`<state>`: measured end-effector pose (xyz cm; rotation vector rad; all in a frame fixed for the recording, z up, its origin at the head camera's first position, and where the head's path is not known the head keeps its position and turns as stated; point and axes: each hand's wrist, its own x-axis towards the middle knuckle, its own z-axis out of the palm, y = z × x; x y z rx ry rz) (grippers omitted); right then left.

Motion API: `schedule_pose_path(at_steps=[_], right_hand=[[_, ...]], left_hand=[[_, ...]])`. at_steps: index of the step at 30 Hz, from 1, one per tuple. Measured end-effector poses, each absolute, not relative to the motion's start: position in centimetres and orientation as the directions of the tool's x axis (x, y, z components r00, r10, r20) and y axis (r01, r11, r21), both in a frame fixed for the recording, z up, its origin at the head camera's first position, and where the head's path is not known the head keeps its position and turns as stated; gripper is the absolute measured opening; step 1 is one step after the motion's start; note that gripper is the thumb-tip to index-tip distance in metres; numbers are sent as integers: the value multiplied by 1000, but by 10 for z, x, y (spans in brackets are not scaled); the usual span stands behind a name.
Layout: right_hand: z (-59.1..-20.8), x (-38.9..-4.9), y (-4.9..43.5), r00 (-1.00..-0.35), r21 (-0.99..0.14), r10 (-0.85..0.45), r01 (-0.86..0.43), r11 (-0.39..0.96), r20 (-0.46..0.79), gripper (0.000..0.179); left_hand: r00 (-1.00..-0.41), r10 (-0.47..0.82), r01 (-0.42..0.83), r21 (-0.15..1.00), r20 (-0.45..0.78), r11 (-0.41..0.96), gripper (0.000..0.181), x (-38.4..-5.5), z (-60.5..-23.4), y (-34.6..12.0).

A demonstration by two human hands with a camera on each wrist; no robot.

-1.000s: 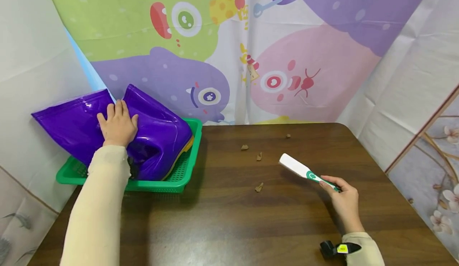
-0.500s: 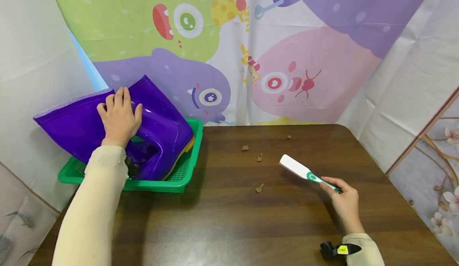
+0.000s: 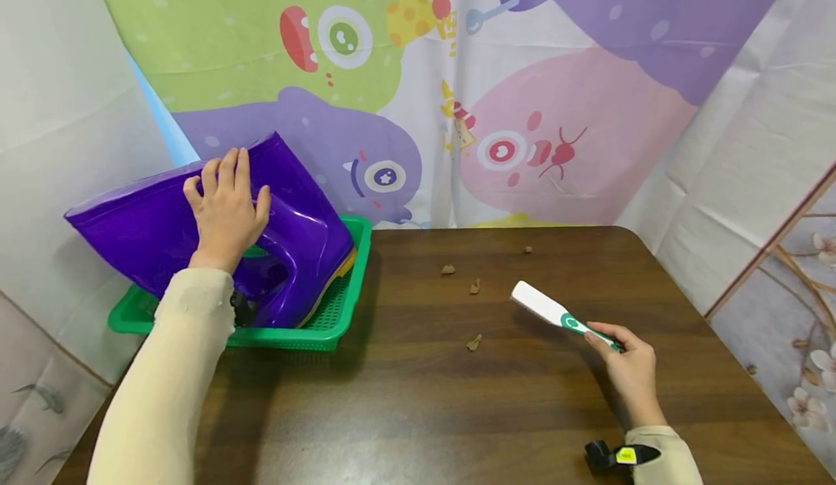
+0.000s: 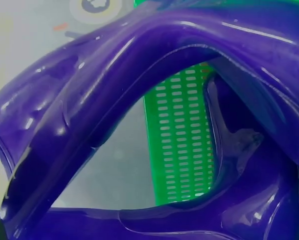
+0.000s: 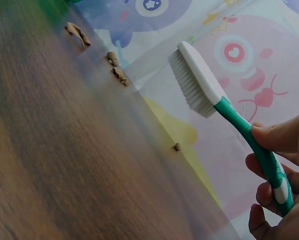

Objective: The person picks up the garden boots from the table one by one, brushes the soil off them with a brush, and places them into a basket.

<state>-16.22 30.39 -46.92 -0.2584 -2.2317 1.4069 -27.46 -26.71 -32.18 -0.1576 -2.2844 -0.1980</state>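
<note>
A pair of glossy purple rubber boots (image 3: pixel 303 234) with yellow soles lies in a green plastic basket (image 3: pixel 351 289), their shafts leaning up and to the left. Over the shafts is my left hand (image 3: pixel 228 213), fingers spread and slightly bent, thumb out to the right; whether the fingertips touch the boots is hard to see. The left wrist view shows the boot shafts (image 4: pixel 109 80) close up, with only a sliver of the hand at its left edge. My right hand (image 3: pixel 630 372) holds a white-and-green brush (image 5: pixel 202 82) by its handle, bristles downward, above the table.
Several small brown crumpled bits (image 3: pixel 474 342) lie scattered on the dark wooden table (image 3: pixel 405 398), between basket and brush. A cartoon-printed cloth (image 3: pixel 418 71) hangs behind the table's back edge. White cloth (image 3: pixel 59 107) closes off the left side, close to the boots.
The right-hand boot's shaft has risen and swung right, widening the gap between the shafts. My left hand has shifted slightly up and right. My right hand and the brush stay put.
</note>
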Motion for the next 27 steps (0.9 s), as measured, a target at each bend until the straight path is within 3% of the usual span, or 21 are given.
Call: schedule_pose_path(at_steps=[22,27], right_hand=[[-438,-178,299,-868,-852,345,-152,501,358,21],[-432,-187,296,-873,-831,322,-151,536,366,21]], left_hand=[[-533,151,337,45,833,941,64,-256,-320,-230],[-535,168,366,47,828,930,63,-250,-323,-221]])
